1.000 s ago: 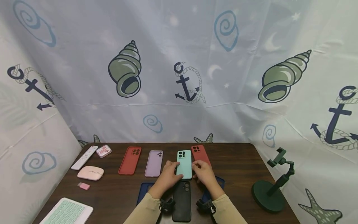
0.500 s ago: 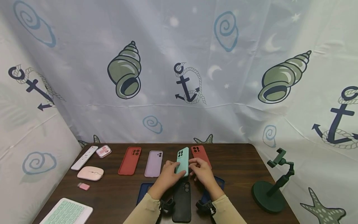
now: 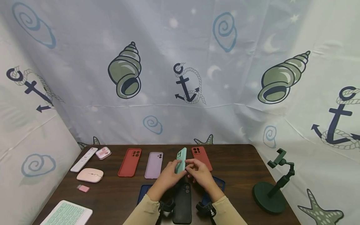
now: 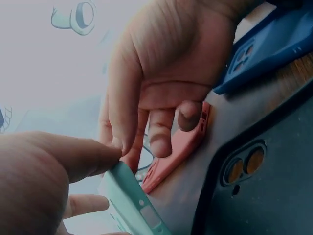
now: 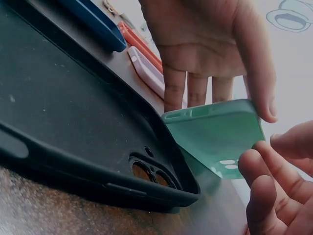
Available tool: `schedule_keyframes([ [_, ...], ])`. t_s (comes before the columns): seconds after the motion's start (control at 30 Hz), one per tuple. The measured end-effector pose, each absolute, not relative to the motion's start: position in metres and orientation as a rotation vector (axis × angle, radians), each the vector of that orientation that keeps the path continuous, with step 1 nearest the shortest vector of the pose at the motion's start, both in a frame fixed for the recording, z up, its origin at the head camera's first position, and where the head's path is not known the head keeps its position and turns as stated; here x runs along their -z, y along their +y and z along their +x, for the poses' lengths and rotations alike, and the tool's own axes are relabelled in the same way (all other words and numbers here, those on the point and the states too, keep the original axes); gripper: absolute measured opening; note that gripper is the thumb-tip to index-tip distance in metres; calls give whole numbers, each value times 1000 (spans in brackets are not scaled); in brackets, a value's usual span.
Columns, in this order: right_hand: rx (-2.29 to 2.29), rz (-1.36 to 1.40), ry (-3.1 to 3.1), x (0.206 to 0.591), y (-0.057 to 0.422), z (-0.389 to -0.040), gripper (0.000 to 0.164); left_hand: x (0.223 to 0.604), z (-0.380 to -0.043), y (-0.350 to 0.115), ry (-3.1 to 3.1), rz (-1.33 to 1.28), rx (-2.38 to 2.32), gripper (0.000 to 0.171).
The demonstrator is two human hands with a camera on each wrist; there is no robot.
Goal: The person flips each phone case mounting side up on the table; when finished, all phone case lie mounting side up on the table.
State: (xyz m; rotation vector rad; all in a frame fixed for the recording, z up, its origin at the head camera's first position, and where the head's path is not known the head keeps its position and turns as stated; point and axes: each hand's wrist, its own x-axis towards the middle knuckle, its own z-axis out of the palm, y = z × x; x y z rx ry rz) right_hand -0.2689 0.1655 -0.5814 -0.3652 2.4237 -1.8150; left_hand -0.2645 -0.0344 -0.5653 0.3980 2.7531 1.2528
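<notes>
The mint-green phone case point(image 3: 181, 160) stood tipped up on its long edge above the desk point(image 3: 242, 165), held between the two hands just beyond a black phone case point(image 3: 182, 203) that lay flat between the wrists. The left hand point(image 3: 168, 176) gripped it, thumb along one side and fingers curled behind the other, as the right wrist view showed point(image 5: 215, 132). The right hand point(image 3: 198, 173) met the case from the opposite side, its thumb tip touching the upper edge while the other fingers hung loosely curled behind and closed on nothing; the left wrist view showed that thumb point(image 4: 117, 112) resting on the case's rim.

Just beyond the right hand lay a red phone case point(image 3: 201, 156), and under its wrist a blue phone case point(image 3: 217, 186) showed at the edges. Another blue phone case point(image 3: 144, 192) lay beside the left wrist. Farther out from the left hand lay a lilac phone case point(image 3: 154, 165), then a second red phone case point(image 3: 130, 162). Well beyond those sat a pink mouse point(image 3: 90, 175), a white remote point(image 3: 84, 159), a pink earbud box point(image 3: 103, 153), a small pink block point(image 3: 83, 188) and a mint keyboard point(image 3: 66, 214). Well out from the right hand stood a dark green phone stand point(image 3: 271, 193).
</notes>
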Motion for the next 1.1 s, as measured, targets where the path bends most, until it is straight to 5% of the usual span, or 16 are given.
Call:
schedule_keyframes([
  [1.1, 1545, -183, 2346, 591, 167, -268, 35, 549, -273, -54, 2705, 388, -1432, 47],
])
